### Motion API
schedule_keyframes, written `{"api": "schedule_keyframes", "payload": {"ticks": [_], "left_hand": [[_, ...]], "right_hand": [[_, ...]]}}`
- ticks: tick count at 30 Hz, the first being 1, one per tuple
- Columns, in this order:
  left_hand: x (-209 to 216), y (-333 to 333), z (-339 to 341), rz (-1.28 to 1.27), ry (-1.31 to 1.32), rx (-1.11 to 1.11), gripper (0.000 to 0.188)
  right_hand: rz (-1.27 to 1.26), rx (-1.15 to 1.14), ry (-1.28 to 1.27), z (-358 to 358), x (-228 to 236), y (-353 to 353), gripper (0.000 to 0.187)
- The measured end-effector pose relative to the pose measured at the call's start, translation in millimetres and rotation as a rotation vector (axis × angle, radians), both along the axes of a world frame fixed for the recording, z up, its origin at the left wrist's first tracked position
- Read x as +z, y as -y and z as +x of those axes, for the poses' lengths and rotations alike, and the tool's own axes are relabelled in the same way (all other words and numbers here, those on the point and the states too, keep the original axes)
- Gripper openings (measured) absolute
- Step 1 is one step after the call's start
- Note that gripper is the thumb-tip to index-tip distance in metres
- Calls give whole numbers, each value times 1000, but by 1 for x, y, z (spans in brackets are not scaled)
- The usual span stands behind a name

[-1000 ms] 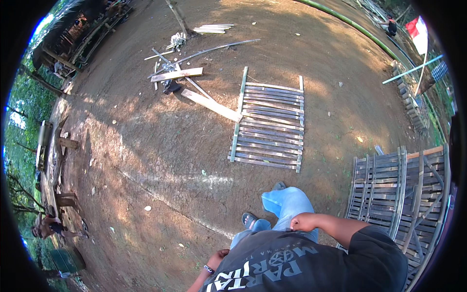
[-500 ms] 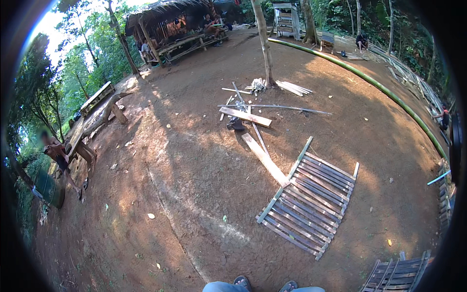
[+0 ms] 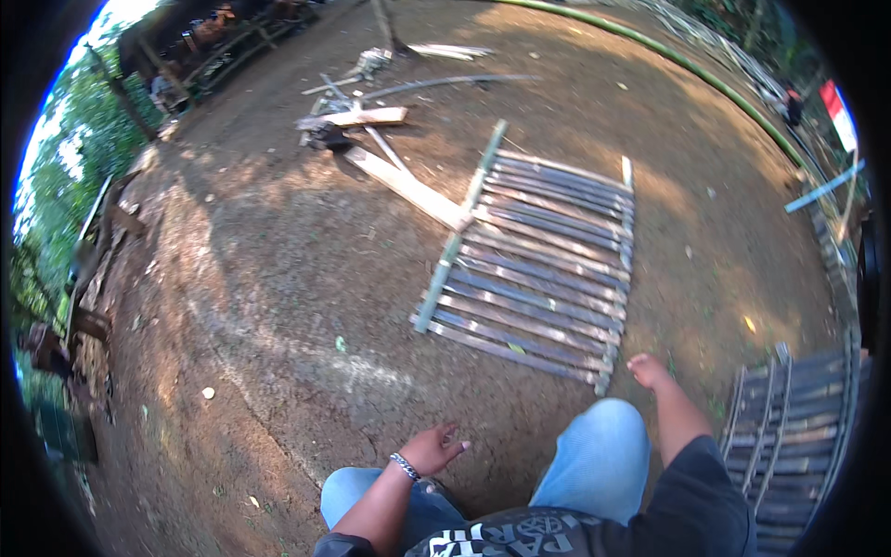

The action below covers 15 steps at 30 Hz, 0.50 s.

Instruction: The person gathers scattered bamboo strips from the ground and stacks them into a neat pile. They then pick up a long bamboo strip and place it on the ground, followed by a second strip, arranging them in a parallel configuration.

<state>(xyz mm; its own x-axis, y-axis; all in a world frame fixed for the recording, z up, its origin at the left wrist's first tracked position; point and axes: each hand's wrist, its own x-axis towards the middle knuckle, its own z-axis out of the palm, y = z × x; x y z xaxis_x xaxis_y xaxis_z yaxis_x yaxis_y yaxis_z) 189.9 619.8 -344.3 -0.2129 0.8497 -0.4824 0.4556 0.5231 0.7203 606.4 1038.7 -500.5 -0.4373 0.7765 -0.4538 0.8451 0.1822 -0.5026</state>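
My left hand point(image 3: 432, 451), with a chain bracelet point(image 3: 405, 466) on its wrist, hovers over my left knee. Its fingers are loosely bent and apart, with nothing in them. Out past my raised right knee point(image 3: 601, 436), my right hand point(image 3: 648, 369) reaches forward, fingers slightly curled and seemingly holding nothing. It is nearest to the lower right corner of a slatted bamboo panel point(image 3: 548, 302) lying on the dirt, apart from it in the picture. A greenish bamboo strip point(image 3: 464, 227) runs along the panel's left side. The end of a wooden plank point(image 3: 408, 190) meets that strip.
Another slatted bamboo panel point(image 3: 789, 455) lies by my right side. Ahead are crossed boards point(image 3: 362, 118), a dark object point(image 3: 325, 136) and a tree trunk point(image 3: 385, 23). A long green bamboo pole point(image 3: 687, 65) curves along the far right. A person point(image 3: 45, 348) is at the left edge.
I have lowered from standing, with my knees bent up into view. Both hands have come into view, and the panel appears larger and closer. The view has tilted and shifted.
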Motion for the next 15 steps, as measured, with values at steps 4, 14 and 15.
{"api": "schedule_keyframes", "payload": {"ticks": [4,14,15], "left_hand": [[0,14,43,19,544,254,54],[-3,79,64,-140,375,425,53],[-3,82,66,-70,450,578,52]], "right_hand": [[-296,-56,157,7,-26,49,37],[-81,-387,195,-21,-112,55,40],[-93,-450,183,-32,-114,55,48]]}}
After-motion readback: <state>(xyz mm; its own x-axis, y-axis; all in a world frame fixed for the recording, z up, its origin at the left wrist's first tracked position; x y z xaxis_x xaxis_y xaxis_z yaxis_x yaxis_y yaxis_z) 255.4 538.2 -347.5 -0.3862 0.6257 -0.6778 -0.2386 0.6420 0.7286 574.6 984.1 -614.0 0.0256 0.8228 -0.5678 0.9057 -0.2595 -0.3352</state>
